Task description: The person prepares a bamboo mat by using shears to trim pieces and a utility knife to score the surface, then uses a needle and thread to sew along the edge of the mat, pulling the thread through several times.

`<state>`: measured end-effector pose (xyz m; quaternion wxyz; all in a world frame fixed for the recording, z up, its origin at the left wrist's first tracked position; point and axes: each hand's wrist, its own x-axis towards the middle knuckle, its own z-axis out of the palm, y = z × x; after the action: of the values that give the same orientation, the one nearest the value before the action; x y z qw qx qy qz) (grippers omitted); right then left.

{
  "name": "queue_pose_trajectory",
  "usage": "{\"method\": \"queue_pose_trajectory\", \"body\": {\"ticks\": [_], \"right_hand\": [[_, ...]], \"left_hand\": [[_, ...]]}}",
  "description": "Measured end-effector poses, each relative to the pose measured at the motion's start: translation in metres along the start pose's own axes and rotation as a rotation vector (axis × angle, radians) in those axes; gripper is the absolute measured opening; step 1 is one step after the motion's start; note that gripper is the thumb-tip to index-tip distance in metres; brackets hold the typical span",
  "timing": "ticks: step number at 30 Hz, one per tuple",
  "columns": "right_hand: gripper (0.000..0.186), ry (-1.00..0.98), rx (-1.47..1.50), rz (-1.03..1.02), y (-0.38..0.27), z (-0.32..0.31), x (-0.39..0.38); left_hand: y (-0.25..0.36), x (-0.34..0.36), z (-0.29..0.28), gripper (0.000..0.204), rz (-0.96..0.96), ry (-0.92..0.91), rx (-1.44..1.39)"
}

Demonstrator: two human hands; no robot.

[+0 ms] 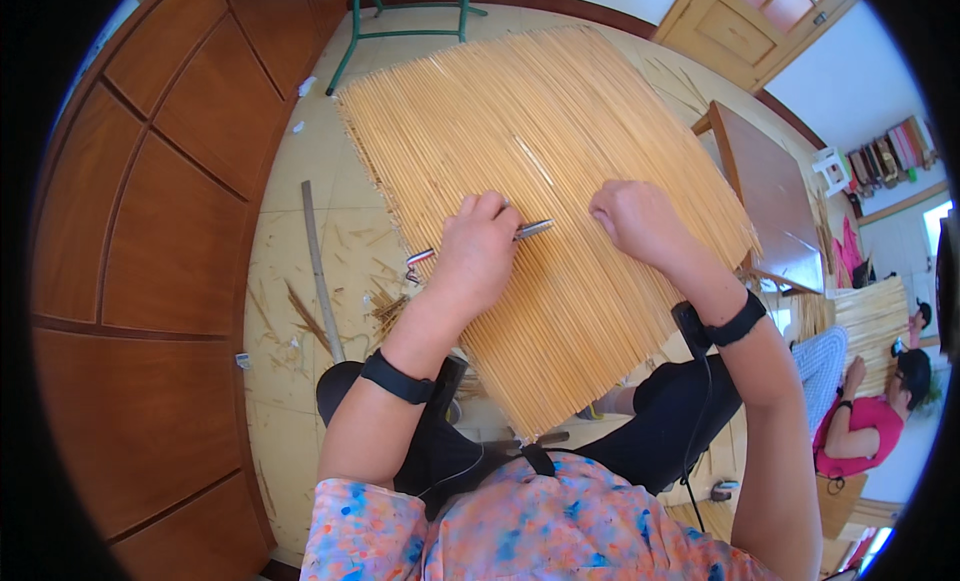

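Observation:
A large mat of thin, straw-coloured sticks lies in front of me and over my lap, its sticks side by side. My left hand is closed over the left half of the mat, gripping a slim metal tool whose silvery end points right. A small red, white and blue piece shows on the other side of that hand, at the mat's left edge; whether it belongs to the tool I cannot tell. My right hand is closed above the mat's middle, fingertips curled in. What it holds, if anything, is hidden.
Stick scraps and a long grey pole lie on the tiled floor at left, beside wooden panels. A green metal frame stands at the far left, a brown table at right. Another person sits at far right with a similar mat.

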<state>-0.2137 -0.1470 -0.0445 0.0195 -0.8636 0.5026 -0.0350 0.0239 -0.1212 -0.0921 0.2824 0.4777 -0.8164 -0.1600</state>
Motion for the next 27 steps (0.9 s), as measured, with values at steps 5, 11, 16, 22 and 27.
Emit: {"method": "queue_pose_trajectory", "body": {"ticks": [5, 11, 16, 22, 27], "right_hand": [[0.012, 0.129, 0.059, -0.023, 0.0, 0.005, -0.001], [0.013, -0.052, -0.001, -0.027, 0.004, -0.005, -0.002], [0.01, -0.07, -0.02, 0.067, -0.008, -0.011, 0.004], [0.011, -0.125, -0.044, 0.021, -0.01, -0.007, 0.004], [0.011, -0.097, -0.023, 0.023, -0.006, -0.007, 0.001]], "left_hand": [[0.0, 0.0, -0.002, 0.022, 0.006, 0.007, -0.007], [-0.001, 0.001, 0.0, 0.021, 0.017, 0.021, -0.013], [-0.002, 0.001, 0.0, 0.022, 0.022, 0.03, -0.011], [-0.001, 0.001, -0.001, 0.023, 0.016, 0.021, -0.011], [-0.002, 0.0, -0.001, 0.023, 0.015, 0.024, -0.022]]}}
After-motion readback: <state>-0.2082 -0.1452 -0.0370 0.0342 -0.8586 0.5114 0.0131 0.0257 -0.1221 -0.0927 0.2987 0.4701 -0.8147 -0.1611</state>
